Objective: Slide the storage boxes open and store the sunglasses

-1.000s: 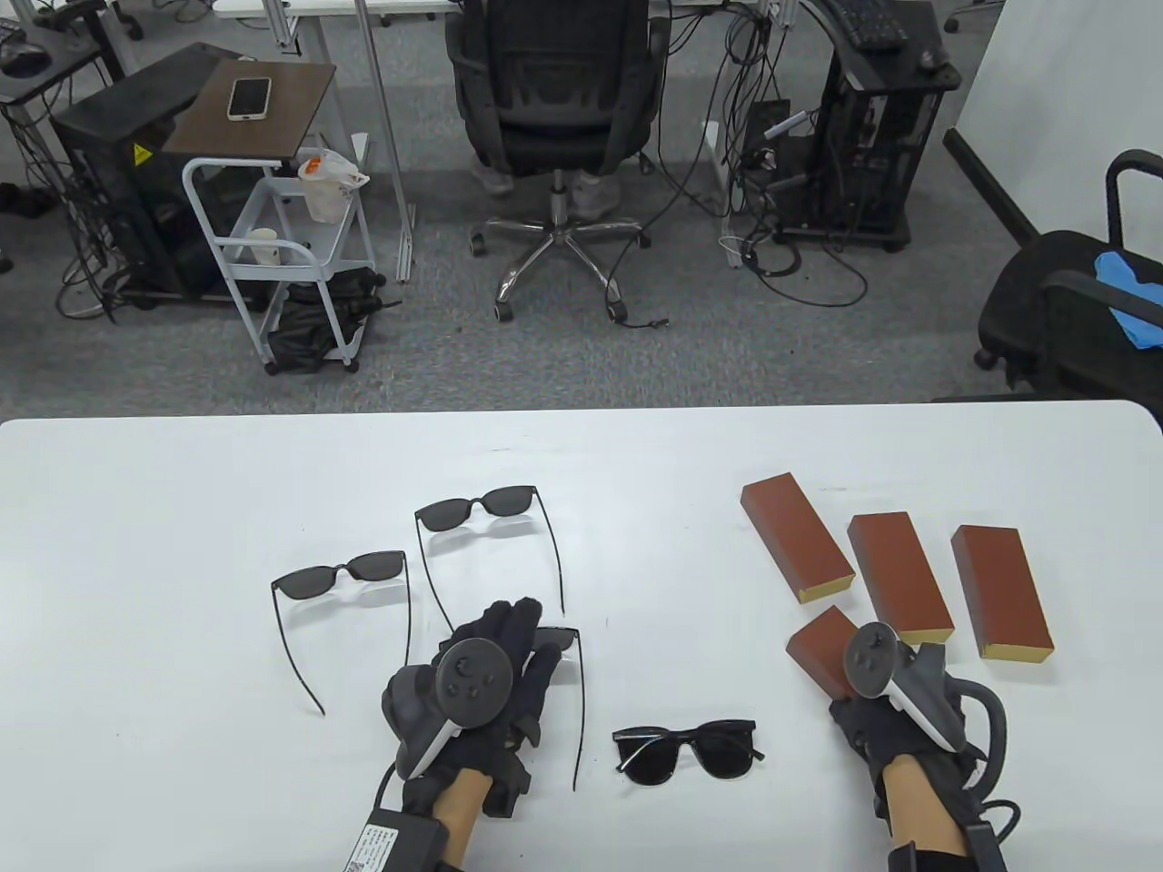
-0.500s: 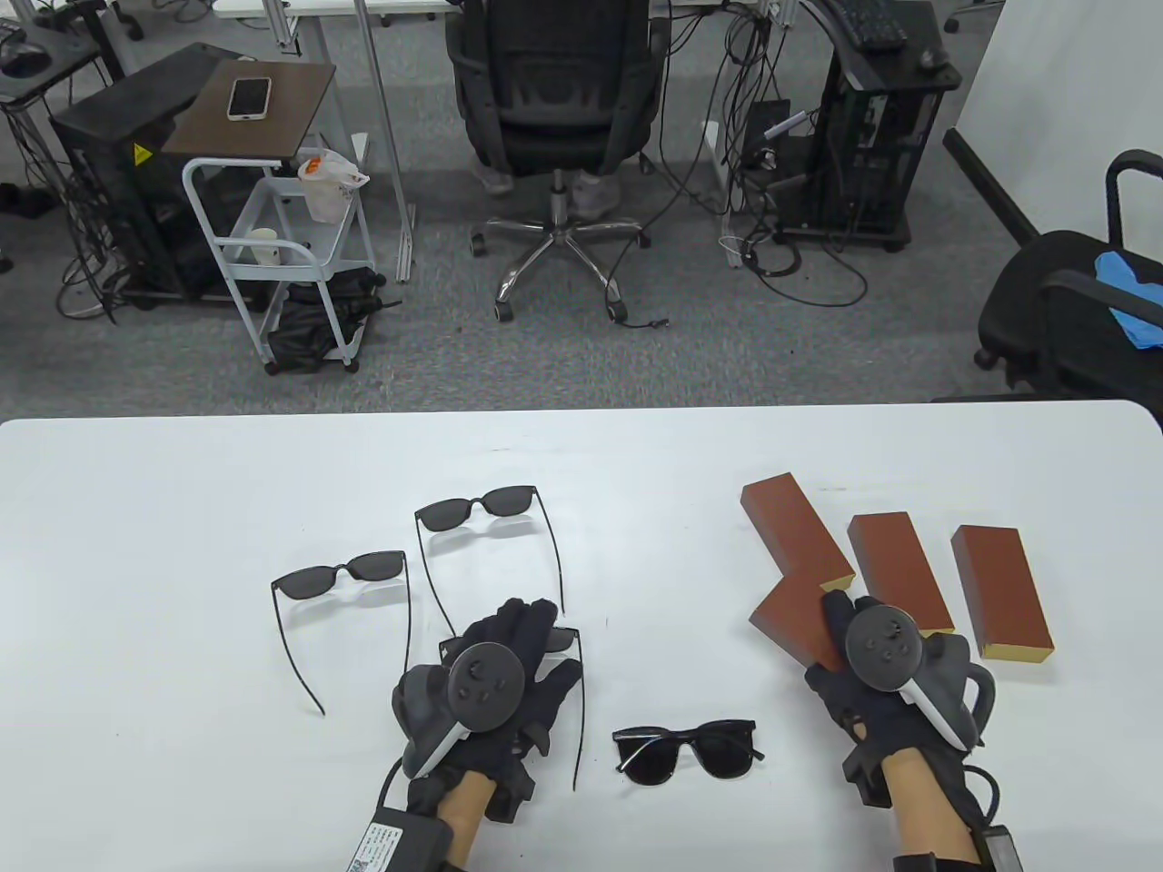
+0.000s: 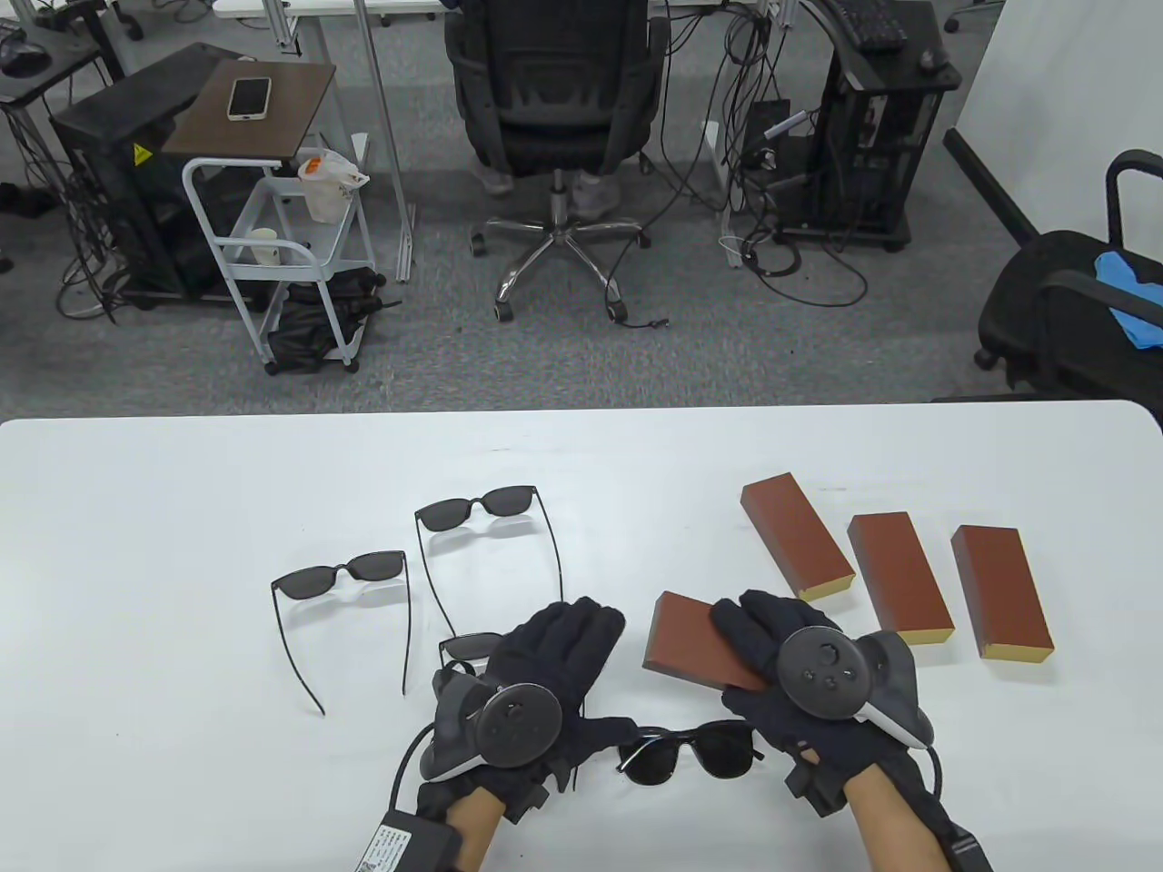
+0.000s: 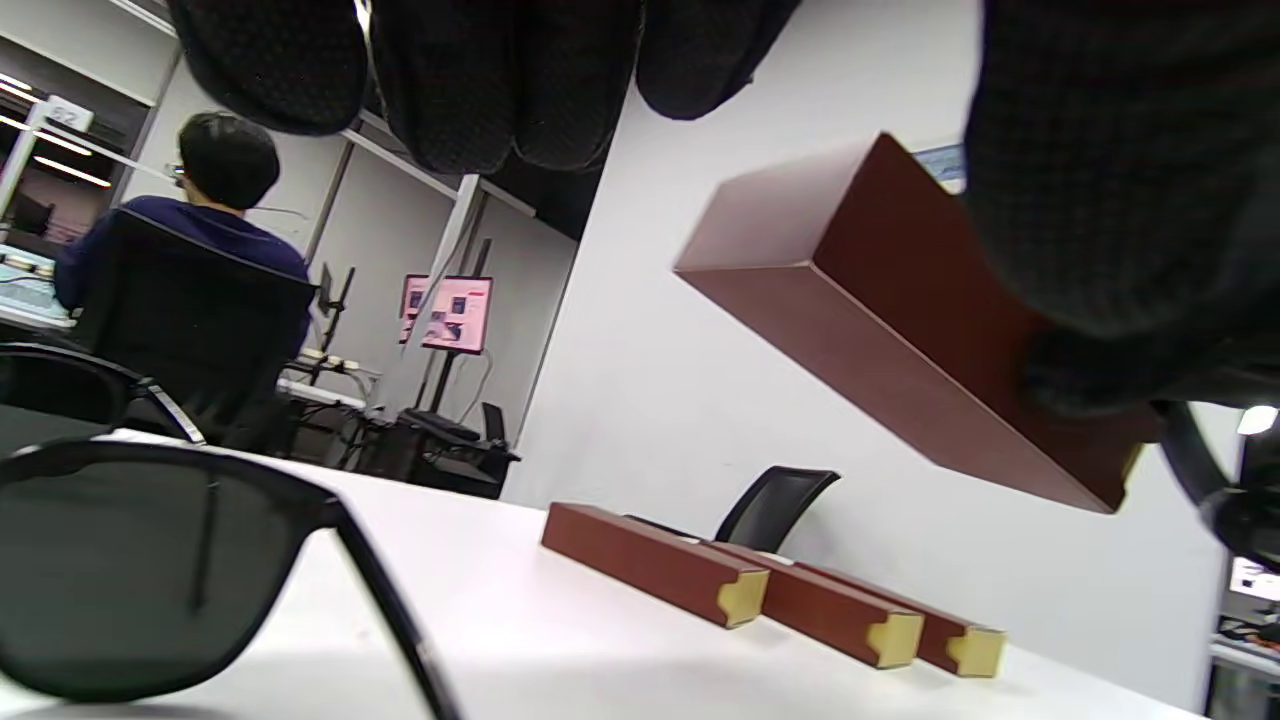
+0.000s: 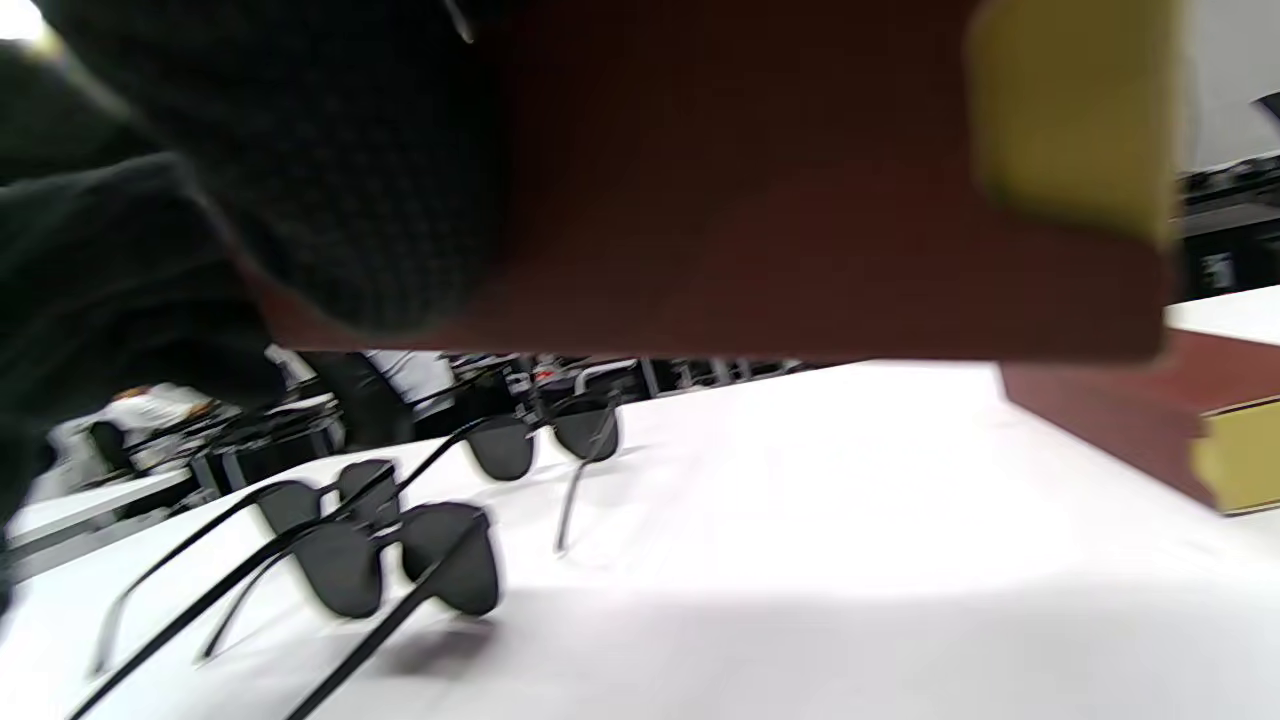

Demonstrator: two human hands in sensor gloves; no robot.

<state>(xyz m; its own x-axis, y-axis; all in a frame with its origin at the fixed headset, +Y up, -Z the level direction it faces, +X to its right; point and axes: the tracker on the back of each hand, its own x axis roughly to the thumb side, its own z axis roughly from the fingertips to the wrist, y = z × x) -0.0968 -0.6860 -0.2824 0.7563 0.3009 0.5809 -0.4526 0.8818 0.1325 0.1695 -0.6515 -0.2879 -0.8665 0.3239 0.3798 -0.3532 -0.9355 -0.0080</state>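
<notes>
My right hand [image 3: 772,649] grips a brown storage box [image 3: 686,645] and holds it above the table, left of the other boxes. In the right wrist view the box [image 5: 800,180] fills the top, its yellow end [image 5: 1070,110] at the right. With straight fingers that hold nothing, my left hand [image 3: 577,640] hovers a short gap left of the box. The left wrist view shows the box [image 4: 900,320] in the air. Folded black sunglasses [image 3: 690,749] lie between my wrists. Another pair [image 3: 468,647] is half hidden under my left hand.
Three more brown boxes [image 3: 798,538], [image 3: 899,577], [image 3: 1001,590] lie side by side at the right. Two pairs of unfolded sunglasses [image 3: 341,577], [image 3: 477,509] lie left of centre. An office chair [image 3: 554,100] stands beyond the table's far edge.
My right hand has carried the box leftward from the group of boxes toward the middle. My left hand has moved right, off the sunglasses, toward the box.
</notes>
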